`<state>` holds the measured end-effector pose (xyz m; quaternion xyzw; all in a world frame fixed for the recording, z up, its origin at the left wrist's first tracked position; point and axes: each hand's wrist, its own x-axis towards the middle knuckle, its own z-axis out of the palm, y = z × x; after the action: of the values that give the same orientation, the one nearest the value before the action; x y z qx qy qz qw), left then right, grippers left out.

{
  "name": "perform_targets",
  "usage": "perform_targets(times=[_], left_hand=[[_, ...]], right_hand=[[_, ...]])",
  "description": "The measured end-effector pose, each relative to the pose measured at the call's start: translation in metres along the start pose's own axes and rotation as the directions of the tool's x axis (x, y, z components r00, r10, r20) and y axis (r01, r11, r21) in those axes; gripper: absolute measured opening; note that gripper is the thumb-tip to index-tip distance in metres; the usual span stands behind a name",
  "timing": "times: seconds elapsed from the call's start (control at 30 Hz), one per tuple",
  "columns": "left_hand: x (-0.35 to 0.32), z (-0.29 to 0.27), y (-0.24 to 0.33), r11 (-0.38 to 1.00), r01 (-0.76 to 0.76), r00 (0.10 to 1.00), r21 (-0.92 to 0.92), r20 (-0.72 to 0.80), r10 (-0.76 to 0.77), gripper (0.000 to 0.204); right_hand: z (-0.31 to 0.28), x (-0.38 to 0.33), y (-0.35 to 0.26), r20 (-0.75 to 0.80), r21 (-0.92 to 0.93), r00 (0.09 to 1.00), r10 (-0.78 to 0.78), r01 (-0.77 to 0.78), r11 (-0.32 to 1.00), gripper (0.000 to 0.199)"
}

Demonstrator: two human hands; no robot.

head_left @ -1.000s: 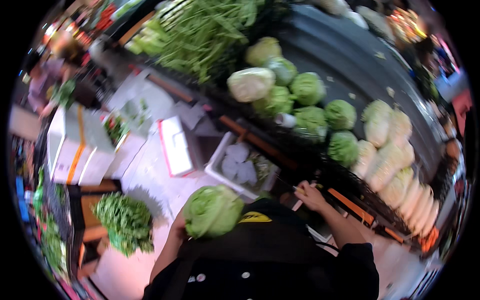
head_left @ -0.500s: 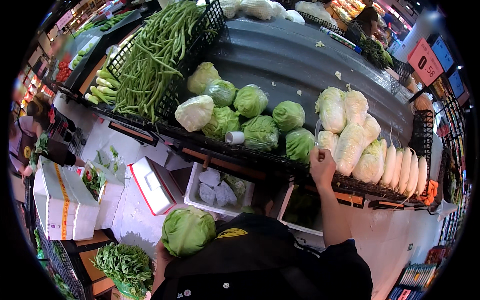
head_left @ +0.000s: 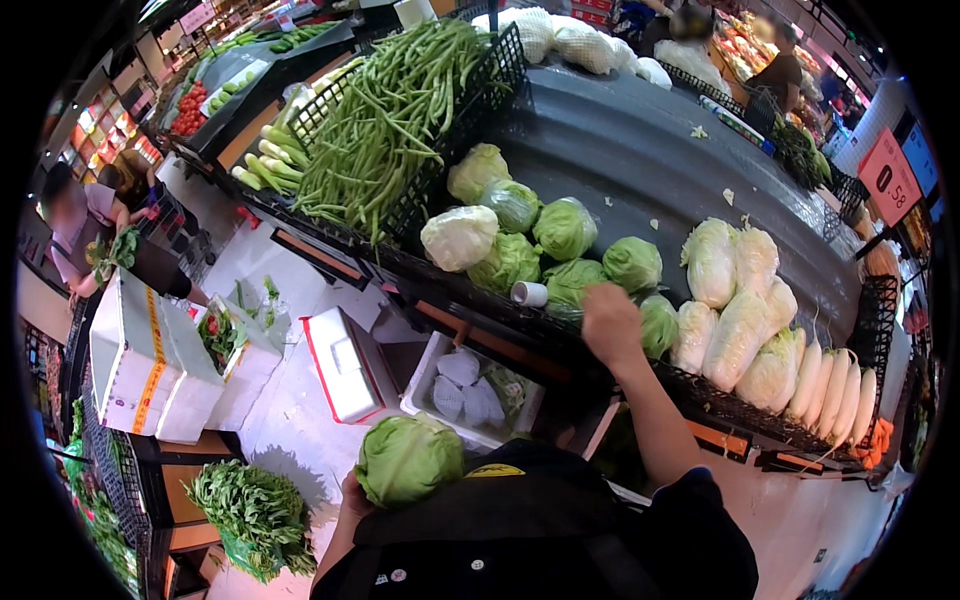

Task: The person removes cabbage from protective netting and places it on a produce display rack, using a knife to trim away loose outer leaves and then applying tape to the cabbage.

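My left hand [head_left: 355,496] cups a round green cabbage [head_left: 408,462] from below and the side, close against my body. Over the front edge of the display, my right hand [head_left: 612,322] is closed, its back toward me; whatever its fingers hold is hidden. It hovers by the green cabbages [head_left: 632,263] piled there, several wrapped in clear film. Left of that hand, a small white roll [head_left: 528,293] lies at the front of the pile. Napa cabbages [head_left: 735,345] and white radishes [head_left: 830,400] are heaped to the right.
Green beans [head_left: 400,130] fill a black crate at the left, beside leeks [head_left: 270,165]. Under the display sit a white foam box [head_left: 425,385] and a red-edged box [head_left: 340,365]. More foam boxes [head_left: 150,370] and leafy greens [head_left: 250,515] stand left. Another person [head_left: 85,215] holds greens there.
My right hand has moved left, from the napa cabbages to the round cabbages near the roll. The clear strip seen at its fingers no longer shows. My left hand keeps the cabbage; the view has shifted.
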<state>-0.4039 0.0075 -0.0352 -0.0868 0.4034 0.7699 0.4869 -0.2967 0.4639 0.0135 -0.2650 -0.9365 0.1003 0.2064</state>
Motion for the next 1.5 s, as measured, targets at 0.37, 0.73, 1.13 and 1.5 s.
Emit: perform_targets(times=[0.37,0.73,1.13,1.5], left_hand=[[0.017,0.024,0.018,0.989,-0.148,0.989,0.005,0.003,0.148,0.075],[0.175,0.191,0.058,0.507,-0.722,0.687,0.471,0.395,0.61,0.081],[0.178,0.289,0.013,-0.262,-0.895,0.292,0.361,0.918,0.267,0.057],[0.142,0.26,-0.012,0.16,-0.745,0.657,0.648,0.67,0.346,0.006]], right_hand=[[0.047,0.073,-0.02,0.376,0.069,0.723,-0.58,0.603,0.795,0.023],[-0.072,-0.012,-0.025,0.028,0.992,0.958,0.286,-0.062,0.113,0.05],[-0.079,-0.062,-0.04,-0.083,0.948,0.949,0.304,-0.019,0.319,0.045],[-0.056,-0.057,-0.057,0.341,0.911,0.926,0.164,-0.368,0.186,0.05]])
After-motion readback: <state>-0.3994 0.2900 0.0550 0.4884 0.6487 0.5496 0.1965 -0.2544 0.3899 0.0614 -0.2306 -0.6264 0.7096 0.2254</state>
